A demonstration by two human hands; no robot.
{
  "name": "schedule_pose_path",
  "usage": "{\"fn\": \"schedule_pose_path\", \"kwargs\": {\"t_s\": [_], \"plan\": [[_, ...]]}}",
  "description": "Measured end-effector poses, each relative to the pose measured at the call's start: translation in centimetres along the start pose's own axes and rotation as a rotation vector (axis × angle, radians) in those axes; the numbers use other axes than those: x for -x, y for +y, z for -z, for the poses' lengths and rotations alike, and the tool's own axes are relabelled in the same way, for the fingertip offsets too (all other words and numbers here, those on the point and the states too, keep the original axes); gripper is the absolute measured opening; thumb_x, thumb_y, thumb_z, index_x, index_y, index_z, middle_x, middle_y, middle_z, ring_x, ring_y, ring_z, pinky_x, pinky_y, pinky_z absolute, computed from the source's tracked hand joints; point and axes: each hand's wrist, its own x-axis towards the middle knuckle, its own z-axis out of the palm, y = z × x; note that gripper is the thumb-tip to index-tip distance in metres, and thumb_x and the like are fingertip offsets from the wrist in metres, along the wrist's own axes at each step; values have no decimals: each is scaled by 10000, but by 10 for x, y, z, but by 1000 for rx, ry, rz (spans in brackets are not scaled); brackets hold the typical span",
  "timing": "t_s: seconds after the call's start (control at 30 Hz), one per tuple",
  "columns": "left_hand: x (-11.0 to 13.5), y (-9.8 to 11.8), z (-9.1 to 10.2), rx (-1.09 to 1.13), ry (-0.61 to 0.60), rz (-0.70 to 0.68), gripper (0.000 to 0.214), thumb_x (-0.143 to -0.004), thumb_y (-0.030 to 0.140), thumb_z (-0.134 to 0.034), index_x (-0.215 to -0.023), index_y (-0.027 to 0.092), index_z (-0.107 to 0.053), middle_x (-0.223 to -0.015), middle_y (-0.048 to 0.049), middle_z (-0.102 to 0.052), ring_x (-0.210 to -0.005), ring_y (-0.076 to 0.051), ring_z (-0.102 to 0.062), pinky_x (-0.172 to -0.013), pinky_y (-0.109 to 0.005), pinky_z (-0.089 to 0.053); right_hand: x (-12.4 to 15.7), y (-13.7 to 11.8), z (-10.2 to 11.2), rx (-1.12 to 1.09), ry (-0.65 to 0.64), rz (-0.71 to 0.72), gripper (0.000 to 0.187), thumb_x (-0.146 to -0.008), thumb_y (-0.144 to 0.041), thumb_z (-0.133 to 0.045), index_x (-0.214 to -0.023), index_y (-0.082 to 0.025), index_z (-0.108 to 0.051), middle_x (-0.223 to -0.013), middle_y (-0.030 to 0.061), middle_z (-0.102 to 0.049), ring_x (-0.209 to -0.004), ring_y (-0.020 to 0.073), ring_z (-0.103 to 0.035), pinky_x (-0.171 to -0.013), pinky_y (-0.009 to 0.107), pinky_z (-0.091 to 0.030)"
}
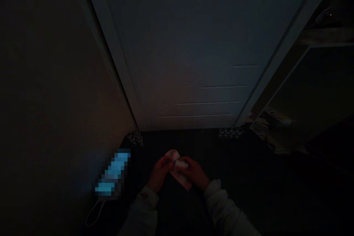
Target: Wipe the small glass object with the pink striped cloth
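Note:
The light is very dim. My left hand [160,171], its fingers closed, pinches the left edge of a pale pinkish, long flat piece [181,180] with a rounded far end. I cannot make out what kind of thing it is. My right hand [196,173] is closed around a small white item [181,164] that lies over the flat piece. Both hands meet close together above the dark surface [177,210], with light sleeves at the wrists. The fingertips are partly hidden and blurred.
At the back left stands a cluster of small shiny objects [135,138], and a similar row [231,132] at the back right. A pixelated glowing device [113,171] with a white cable [94,215] leans at the left. A pale panel [177,44] with embossed hearts rises behind.

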Motion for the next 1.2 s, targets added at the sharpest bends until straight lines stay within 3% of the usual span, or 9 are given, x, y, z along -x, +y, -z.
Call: {"fn": "schedule_pose_path", "kwargs": {"t_s": [1.2], "plan": [[0,2,-2,-21,-5,-6,215,-598,191,-655,-793,145,-578,-784,-49,-606,-716,-161,-547,-672,-273,-390,1,-5,1,13,6,-6,253,-687,-303,-558,-919,-204,-545,-887,16,-588,-812,163,-544,-692,267,-421]]}}
